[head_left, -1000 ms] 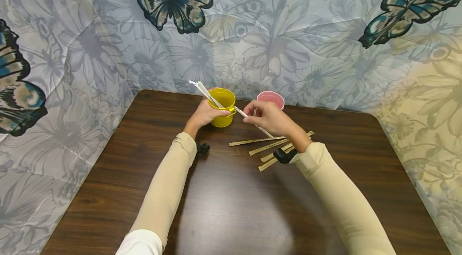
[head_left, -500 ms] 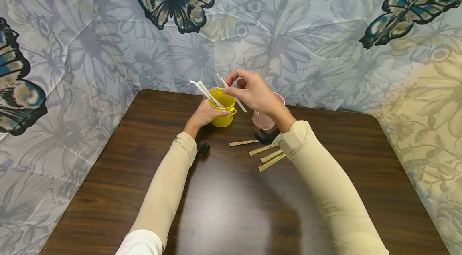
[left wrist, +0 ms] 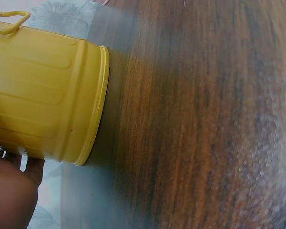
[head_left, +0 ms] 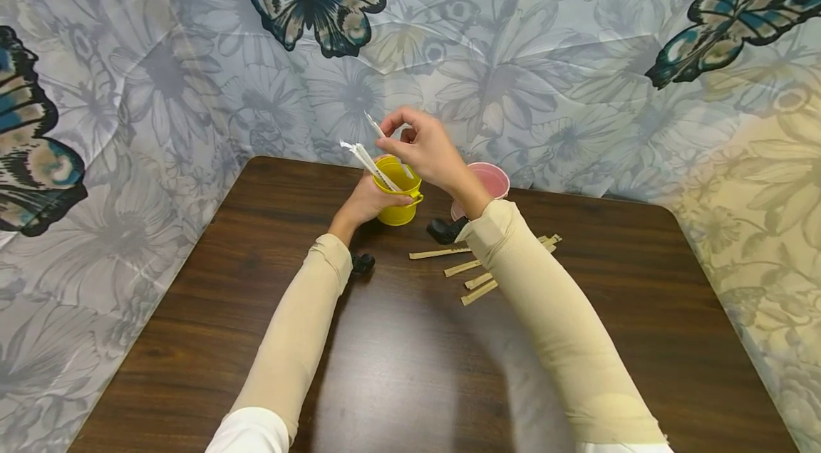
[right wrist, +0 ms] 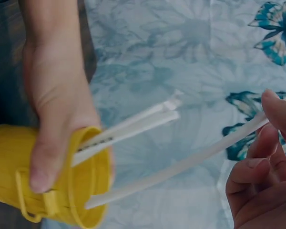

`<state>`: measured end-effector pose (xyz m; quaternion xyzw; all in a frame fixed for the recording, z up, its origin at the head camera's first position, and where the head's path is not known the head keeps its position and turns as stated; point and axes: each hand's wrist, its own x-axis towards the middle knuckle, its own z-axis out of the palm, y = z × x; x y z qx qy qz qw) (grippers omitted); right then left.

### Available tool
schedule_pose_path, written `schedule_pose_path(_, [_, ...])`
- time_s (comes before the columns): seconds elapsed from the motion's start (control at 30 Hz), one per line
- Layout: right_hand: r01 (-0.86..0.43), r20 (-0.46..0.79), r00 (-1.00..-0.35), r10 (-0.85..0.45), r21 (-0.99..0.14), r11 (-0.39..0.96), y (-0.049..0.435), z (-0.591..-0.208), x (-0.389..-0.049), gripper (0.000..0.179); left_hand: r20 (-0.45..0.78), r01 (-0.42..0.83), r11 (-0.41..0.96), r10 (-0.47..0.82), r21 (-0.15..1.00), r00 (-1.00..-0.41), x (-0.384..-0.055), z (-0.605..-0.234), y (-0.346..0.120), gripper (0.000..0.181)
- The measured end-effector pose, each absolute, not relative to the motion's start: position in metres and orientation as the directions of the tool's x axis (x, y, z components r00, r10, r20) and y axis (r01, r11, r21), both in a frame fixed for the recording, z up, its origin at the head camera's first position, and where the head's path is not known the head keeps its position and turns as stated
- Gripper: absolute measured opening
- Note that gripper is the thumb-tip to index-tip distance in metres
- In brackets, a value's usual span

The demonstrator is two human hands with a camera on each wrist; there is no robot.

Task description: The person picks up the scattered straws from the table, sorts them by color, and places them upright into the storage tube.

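Observation:
My left hand (head_left: pixel 364 205) grips a small yellow bucket (head_left: pixel 396 215) around its side, with the thumb near the rim and handle. White paper-wrapped straws (right wrist: pixel 133 123) lean out of the bucket's mouth toward the upper left. Above it, my right hand (head_left: pixel 422 147) pinches another white wrapped straw (right wrist: pixel 171 174) between thumb and fingers. That straw slants down, and its lower end is at the bucket's opening. In the left wrist view the yellow bucket's base appears close to the table, but I cannot tell whether it touches.
Behind my right wrist stands a pink bucket (head_left: pixel 492 176), partly hidden. Several brown paper-wrapped straws (head_left: pixel 437 253) lie on the dark wooden table (head_left: pixel 385 367), partly under my right forearm. A butterfly-patterned cloth (head_left: pixel 513 68) hangs along the table's back edge.
My right hand has lifted the white straw from beside the pink bucket and moved left, over the yellow bucket, where the straw's lower end now reaches the opening. The left hand stays in place.

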<state>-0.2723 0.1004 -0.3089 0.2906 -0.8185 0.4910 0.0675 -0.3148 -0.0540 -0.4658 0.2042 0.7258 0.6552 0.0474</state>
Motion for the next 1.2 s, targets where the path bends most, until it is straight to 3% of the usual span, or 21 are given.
schedule_pose_path(0.43, [-0.488, 0.336, -0.847, -0.411, -0.799, 0.352, 0.106, -0.333, -0.282, 0.018, 0.210, 0.266, 0.100, 0.384, 0.959, -0.899, -0.315, -0.462, -0.048, 0.078])
schedule_pose_path(0.67, [-0.479, 0.304, -0.853, -0.425, -0.779, 0.404, 0.117, -0.336, -0.273, 0.021, 0.208, 0.237, 0.032, 0.378, 0.971, -0.902, -0.318, -0.468, -0.046, 0.077])
schedule_pose_path(0.83, [-0.458, 0.251, -0.863, -0.439, -0.754, 0.470, 0.133, -0.335, -0.257, 0.026, 0.185, 0.238, 0.110, 0.357, 0.965, -0.916, -0.314, -0.467, -0.052, 0.089])
schedule_pose_path(1.07, [-0.468, 0.201, -0.849, -0.489, -0.716, 0.519, 0.162, -0.345, -0.233, 0.026, 0.117, 0.192, 0.225, 0.309, 0.955, -0.944, -0.304, -0.466, -0.059, 0.126])
schedule_pose_path(1.2, [-0.476, 0.174, -0.844, -0.507, -0.679, 0.559, 0.178, -0.358, -0.223, 0.026, 0.117, 0.188, 0.262, 0.262, 0.947, -0.958, -0.295, -0.465, -0.061, 0.128])
